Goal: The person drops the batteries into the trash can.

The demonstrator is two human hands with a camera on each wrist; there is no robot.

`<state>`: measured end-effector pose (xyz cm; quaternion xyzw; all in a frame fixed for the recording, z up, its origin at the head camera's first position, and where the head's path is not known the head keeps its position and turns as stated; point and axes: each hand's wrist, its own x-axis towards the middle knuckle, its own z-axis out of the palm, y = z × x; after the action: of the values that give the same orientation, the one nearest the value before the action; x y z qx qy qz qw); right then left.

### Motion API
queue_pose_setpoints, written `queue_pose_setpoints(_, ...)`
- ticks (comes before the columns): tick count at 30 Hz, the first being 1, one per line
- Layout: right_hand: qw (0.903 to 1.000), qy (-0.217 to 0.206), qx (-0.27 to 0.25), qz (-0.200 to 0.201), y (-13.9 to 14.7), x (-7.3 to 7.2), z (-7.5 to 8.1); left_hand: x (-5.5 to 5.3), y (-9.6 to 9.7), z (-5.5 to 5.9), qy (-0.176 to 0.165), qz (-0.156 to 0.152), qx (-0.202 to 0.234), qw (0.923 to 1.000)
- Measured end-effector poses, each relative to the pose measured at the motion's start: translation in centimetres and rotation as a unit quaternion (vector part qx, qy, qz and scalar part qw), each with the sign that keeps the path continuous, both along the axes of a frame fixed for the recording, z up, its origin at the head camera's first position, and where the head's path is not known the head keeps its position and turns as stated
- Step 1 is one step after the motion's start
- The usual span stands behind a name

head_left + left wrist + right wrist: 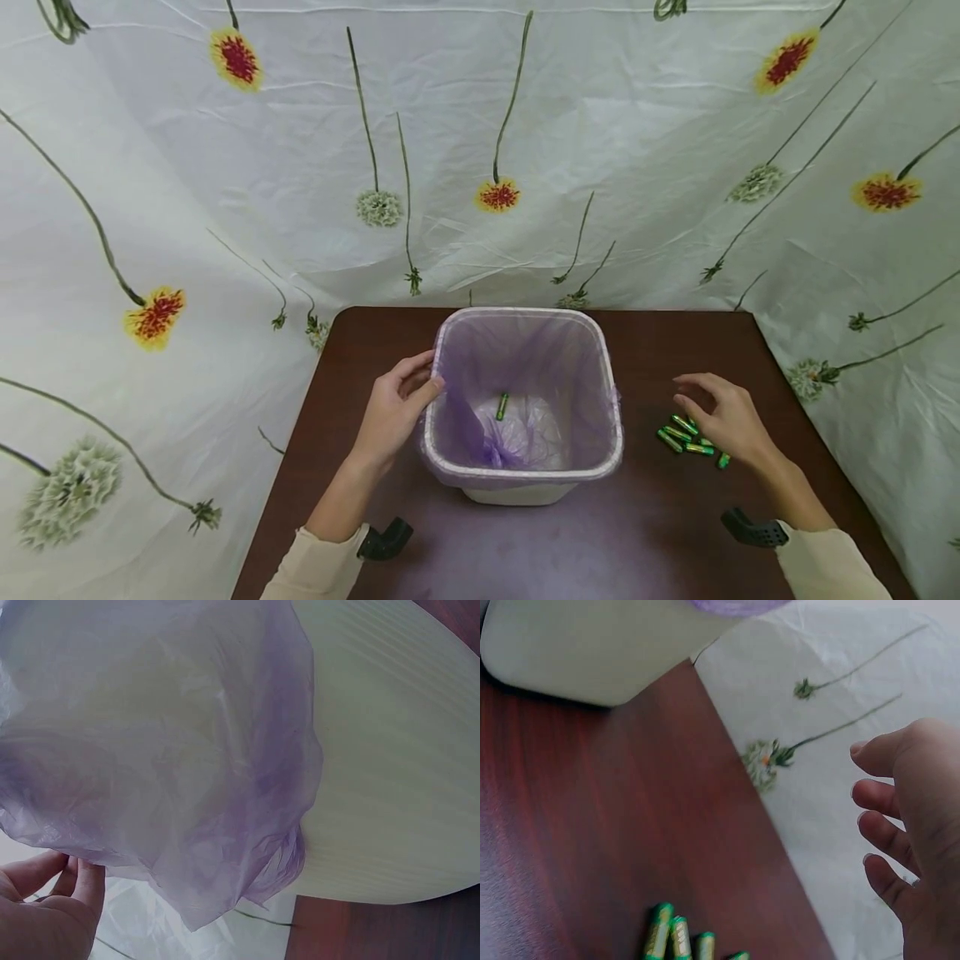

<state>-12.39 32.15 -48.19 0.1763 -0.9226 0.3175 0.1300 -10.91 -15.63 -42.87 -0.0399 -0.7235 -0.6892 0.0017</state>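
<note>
I judged the batteries [677,434] rigid, slick, best gripped mid-barrel. Left hand [396,408] pinched the bin rim [523,312]; right hand [726,418] held nothing, fingers apart.

Green batteries [678,434] loosely clustered beside an upright, purple-lined pale bin [517,496], one battery [502,407] inside.

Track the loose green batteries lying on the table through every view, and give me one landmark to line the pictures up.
Head: the loose batteries lie right of the bin, partly hidden by the right hand.
Left wrist: not in it.
Right wrist: at the bottom edge, around and left of centre, cut off by the frame.
Shared landmark: the bin's purple liner, visible in all three.
</note>
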Motion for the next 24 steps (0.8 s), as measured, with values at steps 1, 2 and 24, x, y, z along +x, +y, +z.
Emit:
queue_pose_setpoints(1,1.0000,-0.004,-0.003,-0.004,0.2,0.1,-0.3,0.0,0.0,0.0,0.001,0.000,-0.001,1.0000)
queue_pose_setpoints(2,0.9999,-0.009,-0.006,-0.009,0.3,0.2,-0.5,0.0,0.0,0.1,0.001,-0.001,-0.002,1.0000)
queue_pose_setpoints(24,0.9885,-0.102,-0.007,-0.112,4.8,3.3,-9.2,0.0,0.1,0.0,-0.003,0.003,0.002,1.0000)
